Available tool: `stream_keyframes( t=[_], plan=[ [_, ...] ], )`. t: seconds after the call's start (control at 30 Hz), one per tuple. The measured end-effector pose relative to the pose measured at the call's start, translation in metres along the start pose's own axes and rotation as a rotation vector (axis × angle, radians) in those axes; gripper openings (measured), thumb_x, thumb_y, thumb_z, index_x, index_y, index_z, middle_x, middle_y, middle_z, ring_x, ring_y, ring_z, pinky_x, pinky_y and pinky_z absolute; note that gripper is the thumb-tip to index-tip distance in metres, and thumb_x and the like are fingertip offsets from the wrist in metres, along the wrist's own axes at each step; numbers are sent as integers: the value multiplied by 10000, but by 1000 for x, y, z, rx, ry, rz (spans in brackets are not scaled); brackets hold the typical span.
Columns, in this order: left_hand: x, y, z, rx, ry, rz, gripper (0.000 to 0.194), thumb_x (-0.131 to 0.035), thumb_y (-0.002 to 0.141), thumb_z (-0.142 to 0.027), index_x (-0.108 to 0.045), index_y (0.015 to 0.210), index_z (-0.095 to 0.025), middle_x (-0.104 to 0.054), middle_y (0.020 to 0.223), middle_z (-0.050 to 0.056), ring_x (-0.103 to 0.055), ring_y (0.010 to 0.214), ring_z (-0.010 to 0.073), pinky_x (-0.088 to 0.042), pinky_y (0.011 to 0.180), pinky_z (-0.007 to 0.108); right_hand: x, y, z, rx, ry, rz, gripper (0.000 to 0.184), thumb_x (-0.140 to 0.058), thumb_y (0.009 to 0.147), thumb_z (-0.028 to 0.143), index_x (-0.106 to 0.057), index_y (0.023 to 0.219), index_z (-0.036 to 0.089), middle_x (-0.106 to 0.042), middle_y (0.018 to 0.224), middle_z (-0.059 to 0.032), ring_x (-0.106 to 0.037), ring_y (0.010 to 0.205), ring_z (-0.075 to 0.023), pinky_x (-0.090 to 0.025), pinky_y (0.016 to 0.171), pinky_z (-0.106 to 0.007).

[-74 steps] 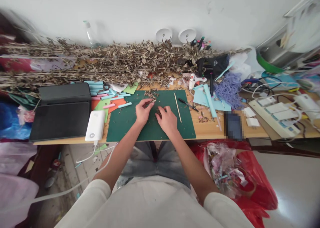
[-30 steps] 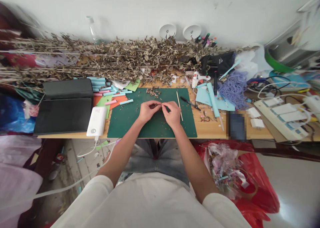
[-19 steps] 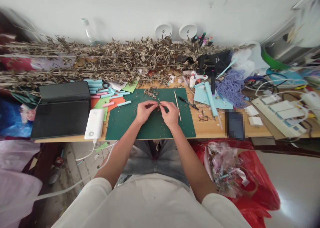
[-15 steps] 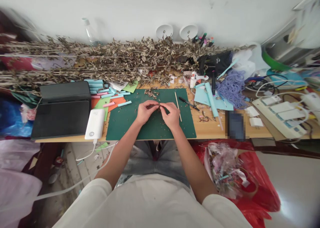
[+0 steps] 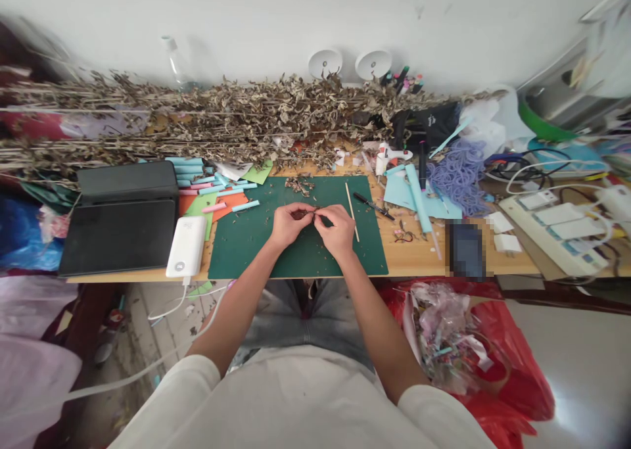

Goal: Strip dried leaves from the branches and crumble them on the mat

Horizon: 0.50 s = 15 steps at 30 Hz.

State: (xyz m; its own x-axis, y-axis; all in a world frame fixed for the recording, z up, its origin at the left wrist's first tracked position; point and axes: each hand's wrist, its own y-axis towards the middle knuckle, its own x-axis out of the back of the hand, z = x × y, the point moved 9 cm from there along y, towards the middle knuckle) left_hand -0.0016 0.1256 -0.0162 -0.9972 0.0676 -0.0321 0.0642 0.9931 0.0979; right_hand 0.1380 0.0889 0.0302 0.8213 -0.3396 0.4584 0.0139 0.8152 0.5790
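Over the green cutting mat (image 5: 246, 252), my left hand (image 5: 286, 227) and my right hand (image 5: 338, 231) meet fingertip to fingertip. Brown dried leaf bits (image 5: 298, 215) show within the curl of my left fingers, which are closed on them. My right thumb and forefinger pinch together against the left fingertips; whatever sits between them is too small to make out. Beyond the hands lies a small heap of dried leaf crumbs (image 5: 300, 185). A thin wooden stick (image 5: 352, 211) rests on the mat just right of my right hand, with a black pen (image 5: 373, 206) past it.
Dried leafy stems (image 5: 276, 117) lie along the back. To the left are a black tablet case (image 5: 118, 235), a white power bank (image 5: 186, 246) and rolled paper tubes (image 5: 187, 169). Rightward are a glue gun (image 5: 389, 156), purple yarn (image 5: 458, 176), a phone (image 5: 467, 248) and a power strip (image 5: 552, 232).
My fingers have shifted slightly, and more brown leaf shows inside my left hand. Both hands stay together over the mat.
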Motion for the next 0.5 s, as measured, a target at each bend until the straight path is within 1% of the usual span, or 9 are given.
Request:
stream_keyframes(
  t=[0.17,0.3,0.43,0.5],
  plan=[
    [-1,0,1,10,-5,9,203,-747,673,-276,-736,829,-145,-745,828,66,-683,725,174,-548,710,303,3,1,2,6,-42,-29,137,-569,838,186,-689,799,241,-711,822,-39,-619,817,-206,-536,775,-368],
    [-3,0,1,19,-1,20,206,-740,674,-276,-726,823,-136,-742,826,66,-680,726,169,-544,707,295,6,2,5,19,-24,-52,125,-580,830,171,-679,781,228,-706,800,-40,-624,800,-197,-533,754,-346],
    [-5,1,2,17,3,37,197,-733,679,-270,-717,823,-136,-737,826,59,-672,712,157,-535,681,273,7,1,0,-12,-28,-52,116,-582,821,178,-676,775,231,-699,797,-34,-632,799,-196,-532,749,-341],
    [-3,1,3,18,23,25,188,-729,683,-260,-714,826,-137,-729,798,47,-660,681,145,-525,655,258,11,0,-6,-56,-46,-97,106,-584,814,181,-672,780,227,-692,792,-33,-634,794,-199,-530,751,-343]
  ],
)
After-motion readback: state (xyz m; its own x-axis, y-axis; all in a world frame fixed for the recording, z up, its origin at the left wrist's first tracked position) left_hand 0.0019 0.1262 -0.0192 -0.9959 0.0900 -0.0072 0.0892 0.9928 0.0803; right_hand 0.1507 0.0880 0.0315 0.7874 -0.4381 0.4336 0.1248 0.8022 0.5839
